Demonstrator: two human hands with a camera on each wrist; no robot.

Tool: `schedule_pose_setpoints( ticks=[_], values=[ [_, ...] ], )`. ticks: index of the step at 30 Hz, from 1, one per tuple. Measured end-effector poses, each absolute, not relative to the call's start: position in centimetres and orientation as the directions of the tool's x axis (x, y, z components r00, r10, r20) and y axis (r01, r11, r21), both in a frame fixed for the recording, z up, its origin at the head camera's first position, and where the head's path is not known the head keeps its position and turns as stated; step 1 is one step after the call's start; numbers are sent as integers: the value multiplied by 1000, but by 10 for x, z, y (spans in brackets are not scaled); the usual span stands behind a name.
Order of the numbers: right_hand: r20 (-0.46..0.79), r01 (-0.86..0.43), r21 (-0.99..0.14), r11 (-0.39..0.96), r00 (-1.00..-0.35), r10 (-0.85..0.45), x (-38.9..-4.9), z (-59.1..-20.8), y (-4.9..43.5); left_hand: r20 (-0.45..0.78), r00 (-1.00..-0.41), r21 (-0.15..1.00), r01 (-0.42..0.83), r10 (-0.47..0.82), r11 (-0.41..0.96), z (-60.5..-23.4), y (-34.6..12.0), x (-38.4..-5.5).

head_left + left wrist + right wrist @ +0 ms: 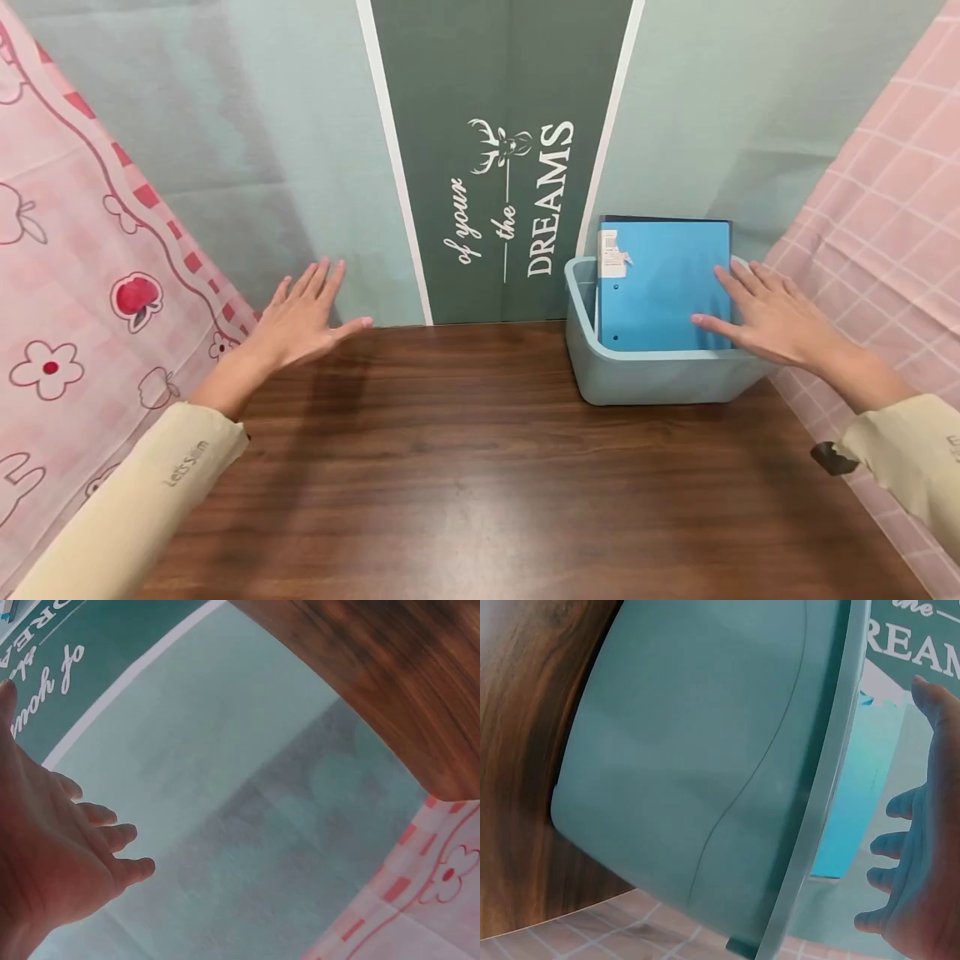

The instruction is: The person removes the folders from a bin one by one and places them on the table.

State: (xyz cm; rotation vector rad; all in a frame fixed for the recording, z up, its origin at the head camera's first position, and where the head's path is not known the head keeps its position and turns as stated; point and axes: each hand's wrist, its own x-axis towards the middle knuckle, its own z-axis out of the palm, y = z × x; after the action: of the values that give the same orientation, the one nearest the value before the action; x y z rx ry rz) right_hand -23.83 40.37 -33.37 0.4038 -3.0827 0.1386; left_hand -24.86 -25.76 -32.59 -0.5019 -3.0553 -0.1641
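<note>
A blue folder with a white label stands upright in a pale teal plastic bin at the back right of the wooden table. My right hand is spread flat, fingers straight, over the folder's right side above the bin; whether it touches the folder I cannot tell. The right wrist view shows the bin's wall, the folder inside it and the spread right hand. My left hand hovers with straight fingers at the back left, holding nothing, and appears as the left hand before the teal cloth.
A teal backdrop with a dark green banner reading "of your DREAMS" hangs behind the table. Pink patterned cloths close in the left and right sides. The table's middle and front show bare wood.
</note>
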Motion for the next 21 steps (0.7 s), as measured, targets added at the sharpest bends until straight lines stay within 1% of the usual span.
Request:
schedule_pose_setpoints(
  ticks=[6,16,21],
  values=[
    [57,-244,-119,963,-970,-238,-238,-338,413,82,-933,92,356,349,930,-325,-242,-252],
    [35,-234,-125,964,-972,-231,-246,-349,439,116,-915,118,399,386,909,-329,-212,-254],
    [37,-252,-124,960,-968,-249,-251,-354,451,114,-907,131,418,405,899,-333,-200,-257]
  ],
)
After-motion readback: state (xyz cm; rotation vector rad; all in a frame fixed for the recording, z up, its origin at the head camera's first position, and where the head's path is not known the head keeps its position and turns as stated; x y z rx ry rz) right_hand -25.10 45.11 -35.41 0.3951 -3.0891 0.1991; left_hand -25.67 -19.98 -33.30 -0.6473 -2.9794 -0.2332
